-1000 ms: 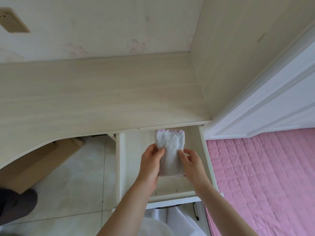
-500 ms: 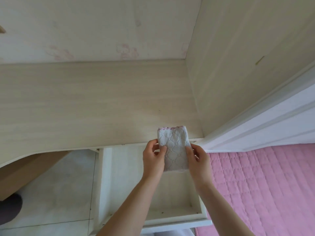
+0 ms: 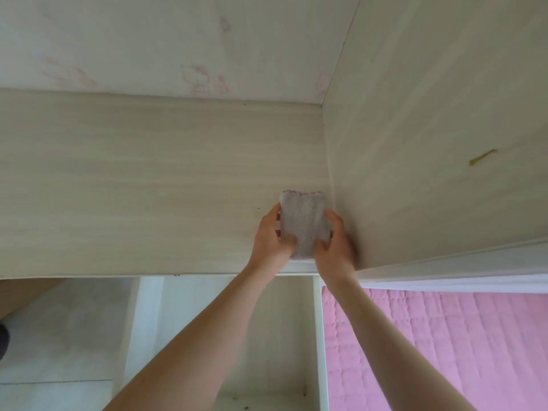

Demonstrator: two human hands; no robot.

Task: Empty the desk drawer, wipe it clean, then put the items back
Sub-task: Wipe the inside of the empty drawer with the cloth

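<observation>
Both hands, left (image 3: 271, 237) and right (image 3: 333, 243), grip the folded cloth (image 3: 304, 223), now lifted from drawer (image 3: 142, 336) to bench (image 3: 148, 185); wiping seems finished.

**Bare arms, nothing worn**

Two forearms are showing from the lower edge of the frame, both bare from elbow to wrist, with no sleeve covering them. The left hand (image 3: 274, 237) and the right hand (image 3: 333, 247) are wearing no gloves. No ring, watch or bracelet is showing. The fingers are appearing slightly blurred, and nail detail is not readable.
</observation>
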